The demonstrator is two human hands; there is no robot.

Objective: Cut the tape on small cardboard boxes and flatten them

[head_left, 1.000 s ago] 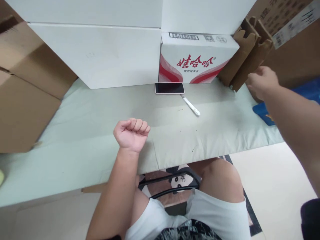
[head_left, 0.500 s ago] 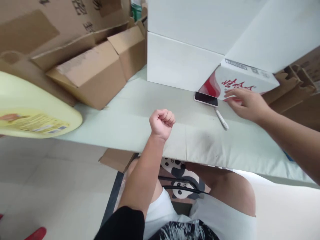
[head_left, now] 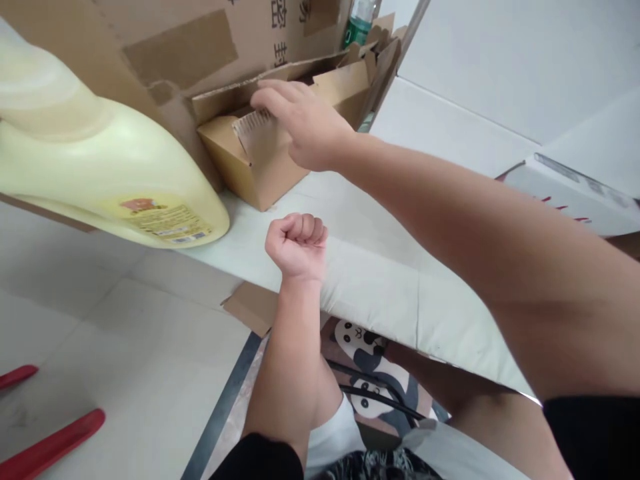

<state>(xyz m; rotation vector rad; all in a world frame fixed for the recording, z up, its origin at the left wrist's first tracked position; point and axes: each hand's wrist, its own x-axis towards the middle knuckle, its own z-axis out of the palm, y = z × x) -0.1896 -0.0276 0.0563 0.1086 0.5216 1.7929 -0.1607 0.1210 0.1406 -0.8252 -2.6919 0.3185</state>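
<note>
My left hand [head_left: 299, 248] is closed in a fist above the front edge of the covered table, with the curled fingers upward; whatever may be inside is hidden. My right hand [head_left: 311, 127] reaches across to the back left, over an open brown cardboard box [head_left: 270, 180]. Its fingers are stretched out above a flap with a printed barcode [head_left: 254, 128]; whether they touch the flap I cannot tell. To the left of the box stands a big pale-yellow bottle [head_left: 135, 160] with a yellow label.
Behind the box rises a large carton [head_left: 180, 60], and a green-labelled plastic bottle [head_left: 358, 25] stands at its right. White panels [head_left: 450, 127] and a white box with red lettering [head_left: 575, 190] are at the right. Red pieces [head_left: 60, 443] show over the floor at lower left.
My right hand has moved left from beside the phone to above the cardboard box. The view has turned left, and phone and white pen-like stick are out of sight. My left fist stays closed.
</note>
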